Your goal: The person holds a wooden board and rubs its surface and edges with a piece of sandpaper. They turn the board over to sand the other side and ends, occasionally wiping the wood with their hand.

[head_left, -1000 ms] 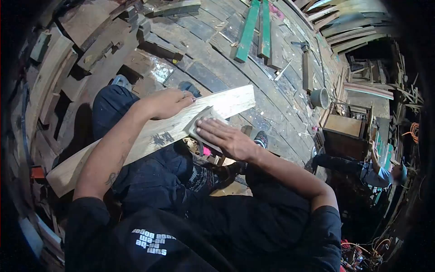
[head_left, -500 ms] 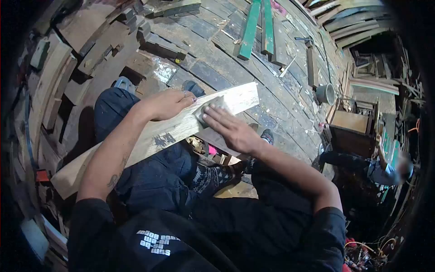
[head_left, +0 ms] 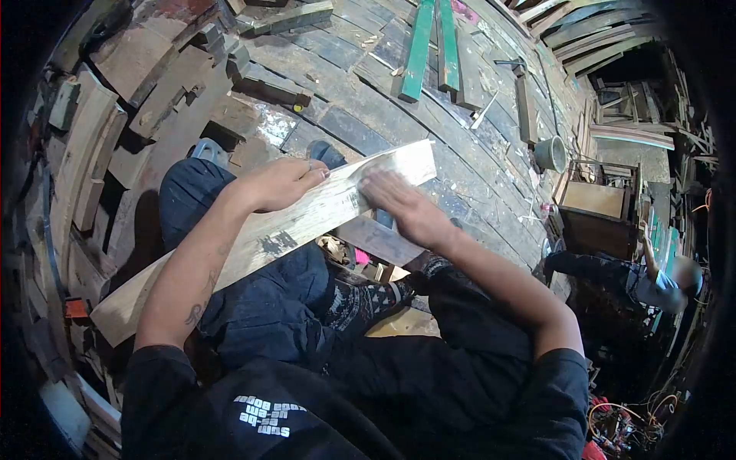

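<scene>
A long pale wooden board [head_left: 307,222] lies slanted across my lap, its far end pointing up and right. A dark rough patch marks its face near the middle. My left hand [head_left: 280,184] is closed over the board's upper edge and grips it. Near the far end, my right hand [head_left: 410,207] presses flat fingers on the face, blurred by motion. A small grey piece, seemingly sandpaper [head_left: 377,164], shows at its fingertips, mostly hidden under them.
Wood offcuts [head_left: 165,100] are heaped on the left. Green-painted planks [head_left: 418,54], a hammer [head_left: 510,63] and a grey bucket [head_left: 550,154] are on the plank floor ahead. Another person [head_left: 644,284] is at the far right, near a wooden cabinet [head_left: 594,201].
My right hand has slid a little up and right along the board towards its far end, with the grey piece under its fingers. My left hand keeps its hold.
</scene>
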{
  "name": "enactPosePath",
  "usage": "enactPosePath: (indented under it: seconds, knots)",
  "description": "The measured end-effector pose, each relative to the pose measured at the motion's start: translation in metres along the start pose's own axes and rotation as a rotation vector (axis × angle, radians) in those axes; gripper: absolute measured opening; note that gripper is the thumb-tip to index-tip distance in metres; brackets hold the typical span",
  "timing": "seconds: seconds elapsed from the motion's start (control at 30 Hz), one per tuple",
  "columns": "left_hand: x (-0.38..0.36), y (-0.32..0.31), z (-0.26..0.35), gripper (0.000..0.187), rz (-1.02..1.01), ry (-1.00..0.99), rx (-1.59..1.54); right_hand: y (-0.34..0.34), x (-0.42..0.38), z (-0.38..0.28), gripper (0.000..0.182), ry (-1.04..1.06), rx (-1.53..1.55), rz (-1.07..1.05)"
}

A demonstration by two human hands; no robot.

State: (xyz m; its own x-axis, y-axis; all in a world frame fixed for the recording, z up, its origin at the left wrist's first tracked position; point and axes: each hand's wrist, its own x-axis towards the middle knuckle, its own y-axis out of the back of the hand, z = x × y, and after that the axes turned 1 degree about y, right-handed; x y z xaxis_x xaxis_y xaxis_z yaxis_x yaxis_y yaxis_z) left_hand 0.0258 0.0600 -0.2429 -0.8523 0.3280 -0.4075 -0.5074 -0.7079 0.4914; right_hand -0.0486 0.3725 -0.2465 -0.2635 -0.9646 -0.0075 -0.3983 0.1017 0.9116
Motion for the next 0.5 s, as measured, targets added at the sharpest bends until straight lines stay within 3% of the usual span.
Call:
enactPosePath:
  seconds: [0.13, 0.17, 0.27, 0.37, 0.47, 0.5]
  knots:
    - [-0.001, 0.003, 0.005, 0.048, -0.021, 0.032, 0.009, 0.009, -0.027, 0.053, 0.070, -0.600, -0.043, 0.181]
    - [0.000, 0.004, 0.005, 0.048, -0.021, 0.025, 0.010, 0.009, -0.027, 0.050, 0.071, -0.589, 0.062, 0.176]
    - [0.000, -0.001, 0.002, 0.048, -0.021, 0.024, 0.021, -0.009, -0.011, 0.006, 0.073, -0.208, 0.012, 0.110]
    - [-0.002, 0.002, 0.005, 0.050, -0.026, 0.052, -0.033, 0.000, 0.006, -0.029, 0.070, 0.102, 0.035, -0.087]
    - [-0.005, 0.005, 0.012, 0.050, -0.030, 0.063, 0.026, 0.005, -0.015, 0.016, 0.072, -0.025, -0.012, 0.003]
    - [-0.003, 0.003, 0.006, 0.049, -0.024, 0.052, 0.006, 0.005, -0.027, 0.034, 0.075, -0.167, 0.029, 0.058]
